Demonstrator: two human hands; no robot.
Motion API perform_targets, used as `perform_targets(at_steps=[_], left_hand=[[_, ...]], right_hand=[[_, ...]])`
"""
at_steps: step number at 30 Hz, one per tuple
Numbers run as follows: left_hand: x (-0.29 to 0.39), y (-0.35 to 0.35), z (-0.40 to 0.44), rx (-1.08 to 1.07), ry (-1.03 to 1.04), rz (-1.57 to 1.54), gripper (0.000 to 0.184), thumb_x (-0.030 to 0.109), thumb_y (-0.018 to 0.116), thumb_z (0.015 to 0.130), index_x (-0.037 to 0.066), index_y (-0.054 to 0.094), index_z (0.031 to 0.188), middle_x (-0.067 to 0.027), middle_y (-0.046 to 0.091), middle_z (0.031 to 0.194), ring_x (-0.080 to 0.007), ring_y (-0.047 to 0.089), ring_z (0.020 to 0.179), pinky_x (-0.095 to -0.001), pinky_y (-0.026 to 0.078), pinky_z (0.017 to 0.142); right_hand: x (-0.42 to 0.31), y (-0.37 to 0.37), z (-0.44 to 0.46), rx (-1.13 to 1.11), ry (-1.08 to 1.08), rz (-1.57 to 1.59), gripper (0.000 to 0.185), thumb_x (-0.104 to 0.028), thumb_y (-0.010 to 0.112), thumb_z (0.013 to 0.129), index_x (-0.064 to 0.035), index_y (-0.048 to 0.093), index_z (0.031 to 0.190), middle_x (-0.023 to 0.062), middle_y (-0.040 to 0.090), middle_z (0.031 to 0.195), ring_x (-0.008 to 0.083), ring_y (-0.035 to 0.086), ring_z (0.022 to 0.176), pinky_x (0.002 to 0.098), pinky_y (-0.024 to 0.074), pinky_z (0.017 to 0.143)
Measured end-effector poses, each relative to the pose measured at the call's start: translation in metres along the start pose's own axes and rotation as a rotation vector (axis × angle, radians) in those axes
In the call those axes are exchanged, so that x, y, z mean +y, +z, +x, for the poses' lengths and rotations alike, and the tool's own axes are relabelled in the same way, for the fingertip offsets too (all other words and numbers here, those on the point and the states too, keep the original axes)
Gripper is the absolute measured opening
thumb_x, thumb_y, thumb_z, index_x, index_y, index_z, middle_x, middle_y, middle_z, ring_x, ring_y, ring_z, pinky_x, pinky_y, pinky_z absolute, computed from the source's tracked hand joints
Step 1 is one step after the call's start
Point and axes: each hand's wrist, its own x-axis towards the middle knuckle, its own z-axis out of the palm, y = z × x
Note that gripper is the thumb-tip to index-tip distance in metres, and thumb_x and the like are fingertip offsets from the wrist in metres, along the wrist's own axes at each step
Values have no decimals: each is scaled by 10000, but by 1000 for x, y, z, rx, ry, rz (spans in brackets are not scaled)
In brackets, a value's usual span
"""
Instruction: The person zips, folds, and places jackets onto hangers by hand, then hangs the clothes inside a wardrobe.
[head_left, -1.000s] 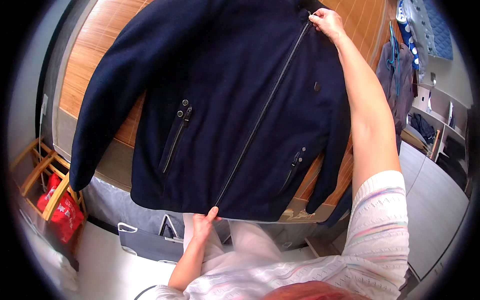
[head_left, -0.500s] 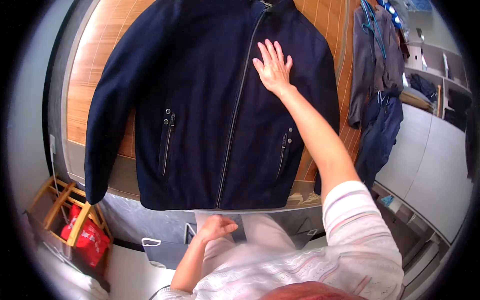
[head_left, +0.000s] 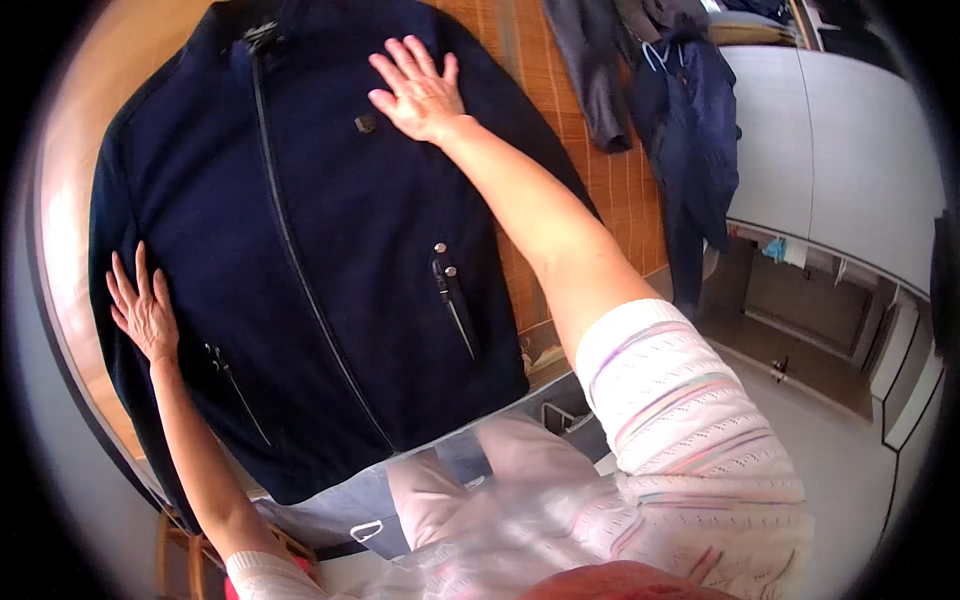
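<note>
A dark navy zip-up jacket (head_left: 330, 290) lies spread front side up, its collar at the top and its hem towards me. The long front zip is closed, and a zipped pocket shows on each side. My right hand (head_left: 420, 95) rests flat on the upper chest near the shoulder, fingers spread, beside a small dark badge (head_left: 365, 124). On the jacket's other side, my left hand (head_left: 148, 310) lies flat with fingers apart where the sleeve meets the body. Neither hand grips the cloth.
Beneath the jacket is a brown mat with pale lines (head_left: 520, 80). Other dark garments (head_left: 690, 130) lie at its right edge. White cabinets (head_left: 865, 150) stand further right, with an open shelf below. Part of a wooden stool (head_left: 185, 560) shows at lower left.
My left hand has come up from my lap onto the jacket's side. The view has turned to the right. My right hand has slid across the chest towards the shoulder, uncovering the badge.
</note>
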Motion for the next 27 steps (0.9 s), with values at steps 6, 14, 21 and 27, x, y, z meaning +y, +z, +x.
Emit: perform_targets(at_steps=[6, 14, 21, 27], left_hand=[[1, -2, 8, -259, -50, 63, 469, 431, 329, 912, 353, 251, 1368, -18, 147, 1463, -278, 165, 1330, -517, 197, 1018], [83, -61, 17, -174, -44, 61, 476, 169, 551, 761, 192, 455, 1227, -119, 354, 1329, -358, 331, 1209, -520, 330, 931], [379, -119, -57, -98, 275, -617, 383, 147, 578, 757, 115, 533, 1135, -151, 323, 1357, -343, 256, 1280, -490, 235, 1002], [432, -88, -64, -126, 177, -326, 344, 245, 460, 835, 88, 533, 1133, -141, 185, 1440, -327, 145, 1330, -524, 140, 1028]], right_hand=[[5, -18, 1, -110, 16, 173, 573, -444, 479, 830, -196, 351, 1331, 21, 190, 1448, 204, 82, 1352, 596, 117, 1021], [121, -69, -176, 432, 256, 322, 288, -128, 625, 685, -93, 609, 971, 96, 599, 1035, 275, 545, 1013, 406, 437, 837], [274, -90, -379, 12, 904, 60, 327, -157, 565, 757, -120, 560, 1082, 113, 587, 1073, 295, 537, 979, 413, 431, 837], [338, -107, -359, 35, 813, 58, 333, -174, 548, 776, -139, 537, 1107, 106, 582, 1061, 302, 525, 992, 448, 430, 826]])
